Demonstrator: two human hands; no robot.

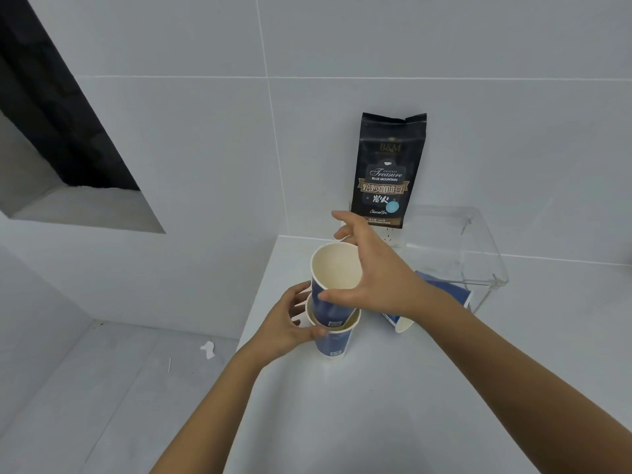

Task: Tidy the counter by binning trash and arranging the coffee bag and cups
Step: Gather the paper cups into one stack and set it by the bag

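Two blue paper cups stand nested near the counter's left edge. The upper cup (333, 285) sits tilted inside the lower cup (333, 342). My left hand (285, 325) wraps the lower cup's rim from the left. My right hand (372, 268) holds the upper cup, thumb on its front and fingers over its far rim. A third blue cup (441, 295) lies on its side behind my right wrist, partly hidden. The black coffee bag (388, 172) stands upright against the tiled wall at the back.
A clear plastic box (478, 254) stands open on the white counter (376, 405) at the right, by the fallen cup. The counter's left edge drops to a lower floor with a white scrap (208, 348) and a thin stick (169, 365). A dark recess opens in the left wall.
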